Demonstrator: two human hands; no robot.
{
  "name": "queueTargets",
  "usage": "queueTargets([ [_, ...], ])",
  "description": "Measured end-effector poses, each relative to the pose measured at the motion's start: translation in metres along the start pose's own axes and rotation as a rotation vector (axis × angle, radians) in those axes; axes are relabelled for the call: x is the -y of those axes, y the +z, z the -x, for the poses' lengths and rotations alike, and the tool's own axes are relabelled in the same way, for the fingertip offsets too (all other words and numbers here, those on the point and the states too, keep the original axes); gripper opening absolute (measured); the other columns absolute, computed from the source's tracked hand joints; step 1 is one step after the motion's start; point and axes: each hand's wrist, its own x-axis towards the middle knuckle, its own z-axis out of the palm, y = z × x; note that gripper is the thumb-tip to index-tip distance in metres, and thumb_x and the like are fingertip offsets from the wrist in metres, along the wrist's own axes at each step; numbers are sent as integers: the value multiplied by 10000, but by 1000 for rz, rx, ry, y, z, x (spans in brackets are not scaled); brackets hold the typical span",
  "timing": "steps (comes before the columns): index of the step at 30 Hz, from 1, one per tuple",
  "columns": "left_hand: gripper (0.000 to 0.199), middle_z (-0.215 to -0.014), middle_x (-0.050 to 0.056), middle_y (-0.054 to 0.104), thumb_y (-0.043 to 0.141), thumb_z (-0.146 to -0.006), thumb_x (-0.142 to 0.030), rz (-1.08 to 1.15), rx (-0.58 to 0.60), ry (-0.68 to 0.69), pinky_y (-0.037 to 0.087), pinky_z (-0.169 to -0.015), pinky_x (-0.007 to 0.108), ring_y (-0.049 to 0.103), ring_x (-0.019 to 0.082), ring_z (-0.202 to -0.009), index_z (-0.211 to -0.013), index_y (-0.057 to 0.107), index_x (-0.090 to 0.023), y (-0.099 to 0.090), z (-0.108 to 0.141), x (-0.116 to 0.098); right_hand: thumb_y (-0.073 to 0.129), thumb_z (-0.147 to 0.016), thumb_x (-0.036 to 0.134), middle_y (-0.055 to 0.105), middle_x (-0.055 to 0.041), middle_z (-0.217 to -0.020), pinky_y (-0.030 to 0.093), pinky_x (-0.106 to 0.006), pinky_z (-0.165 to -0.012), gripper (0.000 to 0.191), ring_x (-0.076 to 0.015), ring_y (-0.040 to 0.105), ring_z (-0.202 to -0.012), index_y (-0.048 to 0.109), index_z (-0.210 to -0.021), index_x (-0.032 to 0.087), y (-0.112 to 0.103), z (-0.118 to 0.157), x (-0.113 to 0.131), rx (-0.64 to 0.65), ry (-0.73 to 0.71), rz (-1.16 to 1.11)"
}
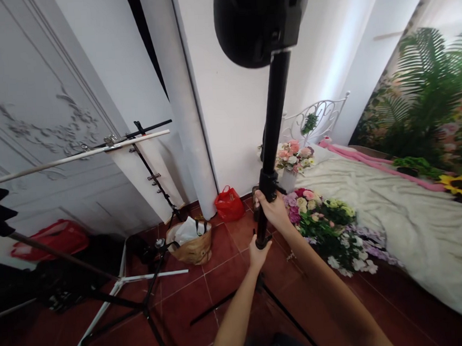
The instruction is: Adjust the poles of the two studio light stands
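Note:
A tall black light stand (272, 117) rises in front of me, with a black studio light head (258, 23) at its top, cut off by the upper edge of the view. My right hand (273, 209) is wrapped round the pole just under its upper collar. Lower down, my left hand (259, 252) grips the same stand at a lower collar. Both hands are closed on it, though some fingers are hidden behind the pole. The stand's legs spread over the red tiled floor (226, 276) below my arms.
Artificial flowers (338, 229) lie right of the stand, beside a bed with a cream cover (408, 224). A red plastic bag (229, 203) and a brown bag (192, 244) sit on the floor. Left are another black stand (145, 305) and a white horizontal pole (67, 159) with clamps.

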Motion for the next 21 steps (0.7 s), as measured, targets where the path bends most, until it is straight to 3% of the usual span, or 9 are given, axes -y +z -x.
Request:
queueTargets([
  [7, 269, -777, 47, 655, 683, -632, -214, 75, 38, -11, 464, -665, 248, 589, 155, -709, -871, 592, -130, 1, -5, 7, 609, -730, 495, 652, -52, -813, 481, -313, -770, 432, -171, 601, -750, 552, -981, 147, 4, 46, -38, -86, 68, 134],
  [12, 299, -781, 56, 664, 703, -594, -208, 137, 41, -35, 470, -670, 255, 594, 159, -708, -862, 600, -124, 0, -5, 2, 637, -690, 515, 671, -75, -861, 446, -396, -888, 485, -223, 619, -887, 572, -1009, 156, -4, 62, -79, 19, 159, 118],
  [15, 322, -750, 55, 663, 730, -559, -222, 162, 29, -80, 476, -667, 263, 596, 164, -699, -841, 609, -124, -1, -5, -3, 632, -684, 531, 677, -84, -885, 450, -412, -894, 506, -234, 623, -914, 576, -1020, 158, -9, 71, -101, 79, 188, 109],
  [21, 275, -705, 92, 649, 707, -613, -329, 253, 27, -141, 479, -648, 281, 589, 187, -688, -768, 624, -117, 2, -5, -9, 629, -693, 523, 666, -120, -979, 502, -371, -823, 583, -232, 640, -887, 509, -1115, 138, -3, 102, -137, 8, 226, 104],
])
